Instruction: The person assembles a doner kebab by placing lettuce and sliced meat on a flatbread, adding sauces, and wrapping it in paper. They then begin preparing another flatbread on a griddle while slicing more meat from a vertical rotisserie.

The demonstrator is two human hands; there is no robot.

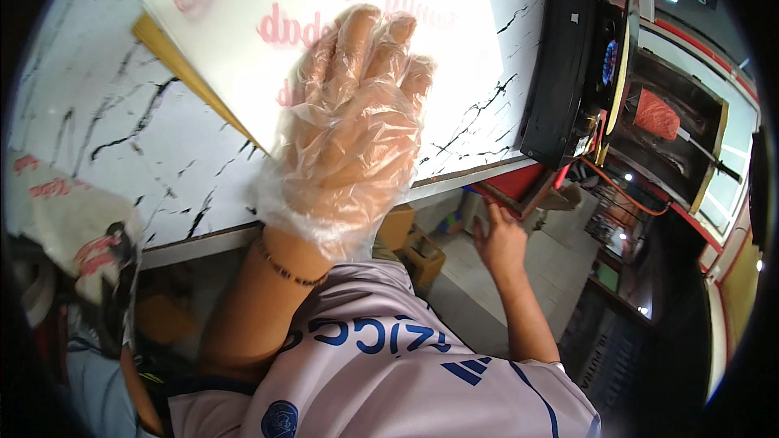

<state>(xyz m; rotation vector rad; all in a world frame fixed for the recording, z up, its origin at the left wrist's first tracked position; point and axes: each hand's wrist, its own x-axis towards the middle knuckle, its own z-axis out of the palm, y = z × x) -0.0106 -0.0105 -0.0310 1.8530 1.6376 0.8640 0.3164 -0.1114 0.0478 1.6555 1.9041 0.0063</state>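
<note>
My left hand (357,130), in a clear loose plastic glove, lies flat with its fingers stretched out. Under it is a stack of white wrapping paper (219,57) with red print, resting on a white marble-patterned counter (122,97). A tan board-like edge (191,73) shows beneath the left side of the stack. My bare right hand (501,239) reaches below the counter's front edge, its fingers at the rim of a dark red drawer (515,186). The fingertips there are partly hidden, but they seem hooked on the rim.
A long black appliance (560,57) stands on the counter's right, with a blue flame (608,62) beside it. Further right, reddish meat (656,113) sits on a skewer in a metal grill. A red-printed white bag (81,211) hangs at left near another person's blue clothing (97,381). Boxes (422,255) lie below.
</note>
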